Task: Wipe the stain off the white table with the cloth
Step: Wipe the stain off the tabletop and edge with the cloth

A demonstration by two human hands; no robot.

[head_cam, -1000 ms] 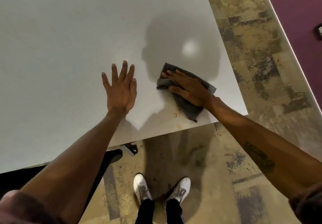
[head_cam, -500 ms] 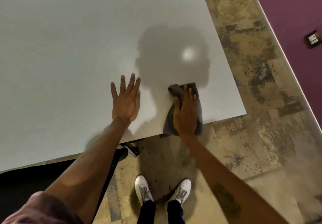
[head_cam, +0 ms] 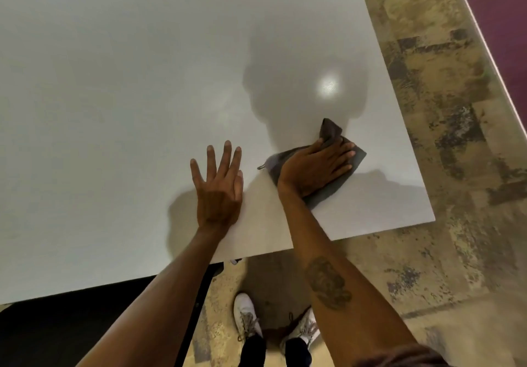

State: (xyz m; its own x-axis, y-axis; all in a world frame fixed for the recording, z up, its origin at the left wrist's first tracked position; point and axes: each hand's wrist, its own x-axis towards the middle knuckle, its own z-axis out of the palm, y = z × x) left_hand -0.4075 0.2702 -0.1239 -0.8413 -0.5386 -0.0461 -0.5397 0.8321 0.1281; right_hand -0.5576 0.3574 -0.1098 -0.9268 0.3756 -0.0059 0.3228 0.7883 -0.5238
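Observation:
The white table [head_cam: 128, 87] fills most of the view, its near right corner at the lower right. My right hand [head_cam: 315, 167] presses flat on a dark grey cloth [head_cam: 330, 191], fingers pointing right, a short way in from the table's front edge. One corner of the cloth [head_cam: 330, 129] sticks up beyond my fingers. My left hand [head_cam: 218, 187] lies flat and open on the table just left of the cloth, fingers spread. No stain shows on the bare surface around the cloth.
The table's front edge [head_cam: 285, 248] runs just behind my forearms and its right edge [head_cam: 399, 127] is close to the cloth. Patterned floor [head_cam: 445, 152] lies to the right, with a purple wall [head_cam: 502, 10] beyond. My white shoes [head_cam: 245, 315] stand below the table.
My right hand has slid the cloth from the table's front edge to the right and farther onto the table, turning its fingers rightward. My left hand stays planted.

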